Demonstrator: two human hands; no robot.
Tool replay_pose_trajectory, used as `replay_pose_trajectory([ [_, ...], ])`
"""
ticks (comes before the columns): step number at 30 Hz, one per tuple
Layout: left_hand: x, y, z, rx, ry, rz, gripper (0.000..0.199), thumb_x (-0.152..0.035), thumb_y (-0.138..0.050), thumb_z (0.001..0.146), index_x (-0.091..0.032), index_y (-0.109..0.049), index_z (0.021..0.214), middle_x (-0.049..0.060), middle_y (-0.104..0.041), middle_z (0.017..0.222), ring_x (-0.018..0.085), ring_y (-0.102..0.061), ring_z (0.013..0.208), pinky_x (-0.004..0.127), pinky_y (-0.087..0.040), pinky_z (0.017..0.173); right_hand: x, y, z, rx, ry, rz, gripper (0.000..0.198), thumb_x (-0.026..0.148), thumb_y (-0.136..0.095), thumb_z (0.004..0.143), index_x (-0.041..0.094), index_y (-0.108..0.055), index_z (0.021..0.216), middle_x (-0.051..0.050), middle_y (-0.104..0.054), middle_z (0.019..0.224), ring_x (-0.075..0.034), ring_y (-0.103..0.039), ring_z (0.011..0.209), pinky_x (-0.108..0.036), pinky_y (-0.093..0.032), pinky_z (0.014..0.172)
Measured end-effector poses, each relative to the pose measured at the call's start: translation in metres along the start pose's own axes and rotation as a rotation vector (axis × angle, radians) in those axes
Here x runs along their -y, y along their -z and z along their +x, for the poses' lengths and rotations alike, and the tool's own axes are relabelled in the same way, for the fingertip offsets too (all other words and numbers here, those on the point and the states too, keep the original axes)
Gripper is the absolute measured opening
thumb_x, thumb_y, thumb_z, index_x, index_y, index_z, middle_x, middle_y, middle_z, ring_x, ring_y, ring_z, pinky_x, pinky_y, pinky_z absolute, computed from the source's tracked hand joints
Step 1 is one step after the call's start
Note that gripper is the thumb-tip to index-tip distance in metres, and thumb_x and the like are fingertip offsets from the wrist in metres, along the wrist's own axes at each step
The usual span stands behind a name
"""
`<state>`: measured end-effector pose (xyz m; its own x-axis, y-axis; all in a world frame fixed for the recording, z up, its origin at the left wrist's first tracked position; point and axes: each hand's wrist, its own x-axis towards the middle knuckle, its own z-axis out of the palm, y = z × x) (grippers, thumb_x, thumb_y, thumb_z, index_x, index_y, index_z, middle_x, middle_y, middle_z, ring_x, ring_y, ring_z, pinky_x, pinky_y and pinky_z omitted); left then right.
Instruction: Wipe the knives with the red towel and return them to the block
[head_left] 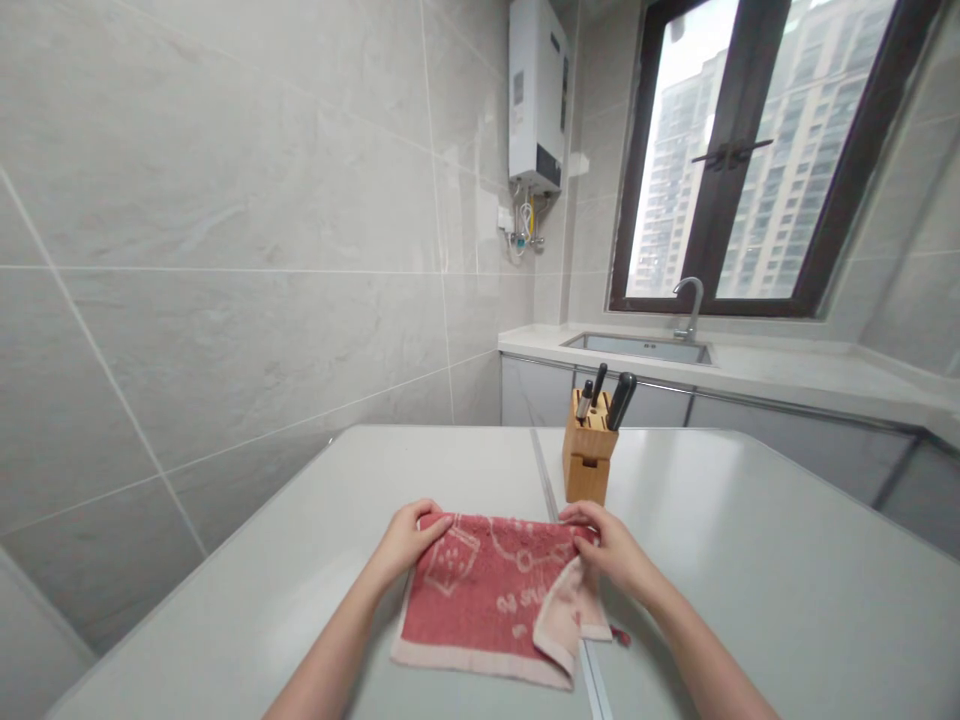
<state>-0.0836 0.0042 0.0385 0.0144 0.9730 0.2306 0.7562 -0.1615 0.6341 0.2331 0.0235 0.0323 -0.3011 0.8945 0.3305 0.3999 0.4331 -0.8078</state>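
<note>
A red towel [487,590] with pale line drawings and a light pink border hangs or lies at the front of the table, its upper edge between my two hands. My left hand [407,540] pinches the upper left corner, thumb on top. At the upper right corner, my right hand [611,545] grips the cloth the same way. The lower right part is folded over, showing a paler pink underside. A small dark red bit [620,636] pokes out beside that fold; I cannot make out what it is.
Just beyond my right hand stands a wooden knife block [589,462] with several black-handled tools. The pale table [450,465] has a seam running down it. Behind are a counter with a sink [637,346] and faucet [694,305]; a tiled wall borders the left.
</note>
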Motion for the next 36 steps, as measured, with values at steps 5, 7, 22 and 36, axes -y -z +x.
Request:
replay_pose_trajectory([
  [5,0.033,-0.024,0.025,-0.081,0.101,0.137,0.021,-0.034,-0.053,0.076,-0.016,-0.061,0.077,0.004,-0.064,0.075,0.018,-0.058,0.073,0.025,-0.04,0.068,-0.034,-0.017,0.011,-0.131,-0.075,-0.527,0.018,0.019,-0.045,0.074,0.018,-0.06,0.083,-0.007,-0.063,0.087,-0.02,-0.057,0.085,-0.03,-0.041,0.074],
  [7,0.04,-0.026,0.023,-0.119,0.132,0.183,0.024,-0.031,-0.057,0.072,-0.017,-0.06,0.092,0.006,-0.063,0.09,0.02,-0.057,0.085,0.027,-0.039,0.074,-0.032,-0.02,0.009,-0.099,-0.129,-0.651,0.021,0.032,-0.044,0.079,0.019,-0.059,0.07,-0.007,-0.064,0.076,-0.021,-0.058,0.076,-0.03,-0.04,0.065],
  [22,0.066,-0.018,0.008,-0.105,0.356,0.438,0.034,-0.051,-0.056,0.067,-0.018,-0.058,0.074,0.011,-0.065,0.084,0.027,-0.059,0.08,0.031,-0.038,0.063,-0.025,-0.051,0.04,-0.103,-0.396,-0.726,0.04,0.05,-0.048,0.07,0.014,-0.064,0.076,-0.021,-0.068,0.084,-0.037,-0.062,0.083,-0.046,-0.039,0.07],
  [36,0.057,-0.003,0.01,-0.309,0.181,-0.109,0.027,-0.041,-0.055,0.071,-0.015,-0.061,0.074,0.004,-0.066,0.067,0.017,-0.06,0.062,0.023,-0.043,0.058,-0.035,-0.017,0.03,-0.107,-0.171,0.03,0.033,0.041,-0.048,0.077,0.015,-0.066,0.087,-0.009,-0.07,0.091,-0.021,-0.064,0.083,-0.028,-0.047,0.071],
])
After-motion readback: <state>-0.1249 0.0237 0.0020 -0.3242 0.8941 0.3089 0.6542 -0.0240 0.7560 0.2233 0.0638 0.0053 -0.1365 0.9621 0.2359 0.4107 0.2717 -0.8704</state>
